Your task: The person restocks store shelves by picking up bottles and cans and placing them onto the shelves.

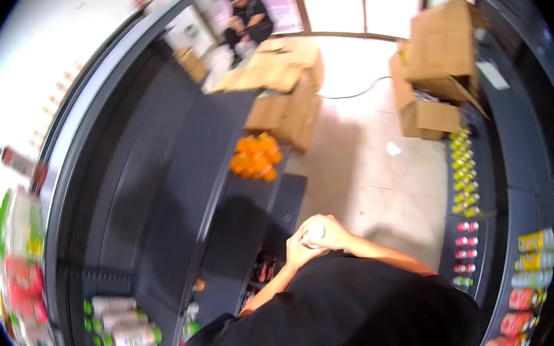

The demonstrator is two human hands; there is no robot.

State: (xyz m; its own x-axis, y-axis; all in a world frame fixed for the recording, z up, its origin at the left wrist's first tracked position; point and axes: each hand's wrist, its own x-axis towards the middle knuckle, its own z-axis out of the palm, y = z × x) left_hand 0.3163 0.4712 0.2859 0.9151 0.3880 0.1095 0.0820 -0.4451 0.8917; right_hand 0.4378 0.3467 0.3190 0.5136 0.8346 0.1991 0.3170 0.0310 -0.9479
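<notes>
My left hand (297,251) and my right hand (331,230) are together in front of my body, near the middle of the view. Between them is a small white round-topped item (314,233), with the fingers of both hands wrapped round it. What lies below its top is hidden by the hands. A dark shelf edge is just left of my hands, and orange bottles (256,156) stand in a group on the shelf farther up.
Dark shelving (158,161) runs along the left, with white bottles (125,325) low on it. Open cardboard boxes (283,110) stand ahead, others (438,62) at upper right. Yellow bottles (465,174) line the right shelf. A person (248,20) crouches or sits at the back.
</notes>
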